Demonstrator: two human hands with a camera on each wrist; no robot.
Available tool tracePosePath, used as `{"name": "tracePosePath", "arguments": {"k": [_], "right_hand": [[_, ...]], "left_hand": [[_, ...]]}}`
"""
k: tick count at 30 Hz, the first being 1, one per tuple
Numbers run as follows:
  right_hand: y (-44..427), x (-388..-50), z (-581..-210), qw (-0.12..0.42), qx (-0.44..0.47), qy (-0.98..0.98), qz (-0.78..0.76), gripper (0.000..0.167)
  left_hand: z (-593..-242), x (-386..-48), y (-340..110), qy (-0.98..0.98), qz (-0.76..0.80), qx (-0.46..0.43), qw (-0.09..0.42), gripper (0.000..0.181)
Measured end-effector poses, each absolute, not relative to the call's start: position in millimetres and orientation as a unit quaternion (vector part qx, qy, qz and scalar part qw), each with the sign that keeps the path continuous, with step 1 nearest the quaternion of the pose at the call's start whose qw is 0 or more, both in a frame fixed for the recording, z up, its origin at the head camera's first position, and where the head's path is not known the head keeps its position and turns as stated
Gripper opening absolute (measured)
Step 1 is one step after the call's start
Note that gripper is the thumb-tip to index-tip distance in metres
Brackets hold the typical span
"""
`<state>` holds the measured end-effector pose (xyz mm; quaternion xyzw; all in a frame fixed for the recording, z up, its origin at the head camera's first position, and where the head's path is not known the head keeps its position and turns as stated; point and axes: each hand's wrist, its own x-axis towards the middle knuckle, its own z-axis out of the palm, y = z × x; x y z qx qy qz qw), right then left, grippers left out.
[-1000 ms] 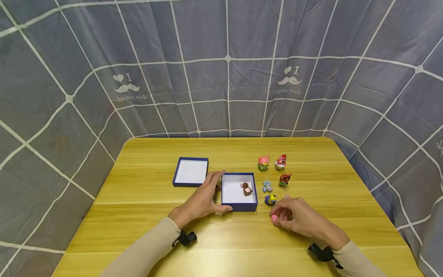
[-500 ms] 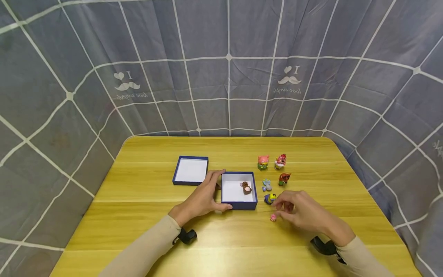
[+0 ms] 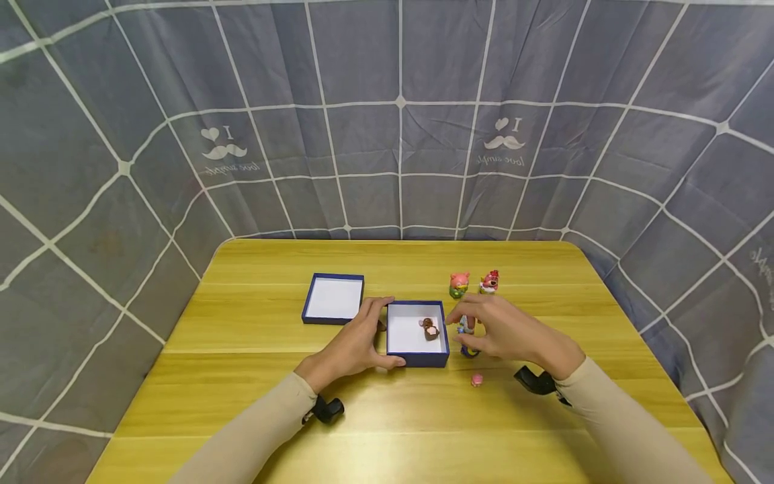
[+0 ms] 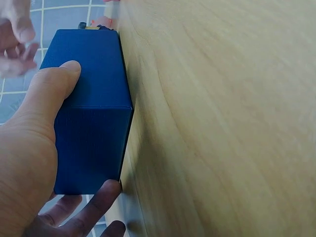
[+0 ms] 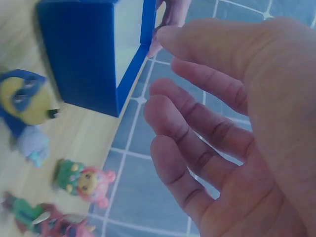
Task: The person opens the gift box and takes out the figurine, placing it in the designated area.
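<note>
A blue open box [image 3: 417, 361] with a white inside stands mid-table, and a small brown figurine [image 3: 431, 331] lies in it. My left hand [image 3: 347, 353] grips the box from its left, thumb on the near wall [image 4: 94, 74] and fingers at the far side. Above the toys just right of the box hovers my right hand [image 3: 504, 333], fingers loosely bent with nothing in the palm [image 5: 237, 197]. Below it are a blue-and-yellow figurine [image 5: 27, 96] and a grey-blue one [image 5: 33, 143], partly hidden in the head view. Nearer me lies a small pink figurine [image 3: 477, 380].
A shallow blue lid [image 3: 331, 321] with a white inside lies behind and left of the box. Behind my right hand stand a pink-and-green figurine [image 3: 459, 285] and a red-topped one [image 3: 489, 281]. A grey checked curtain [image 3: 363, 148] surrounds the wooden table [image 3: 387, 430].
My right hand let go of the small pink figurine, leaving it on the table, then moved away and left above the other toys, beside the box. The left hand and box stayed put.
</note>
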<state>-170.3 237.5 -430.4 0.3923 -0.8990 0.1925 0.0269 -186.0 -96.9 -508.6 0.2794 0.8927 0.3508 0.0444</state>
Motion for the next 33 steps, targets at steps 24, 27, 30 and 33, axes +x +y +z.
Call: {"name": "tracePosePath", "arguments": {"k": [24,27,30,33], "right_hand": [[186,-221,-438,-0.062,0.431,-0.895,0.095,0.025],[184,-222,-441,-0.063,0.429,-0.896,0.092,0.022],[182,-222,-442,-0.059,0.428,-0.898,0.086,0.021],[179,-223,-443,-0.061,0.421,-0.901,0.084,0.02]], "left_hand": [[-509,-187,-97,0.892,0.352,0.28,0.052,0.125],[-509,-187,-97,0.891,0.354,0.279,0.052,0.125],[-508,-186,-98,0.89,0.357,0.279,0.051,0.124],[-508,-186,-98,0.889,0.36,0.278,0.052,0.124]]}}
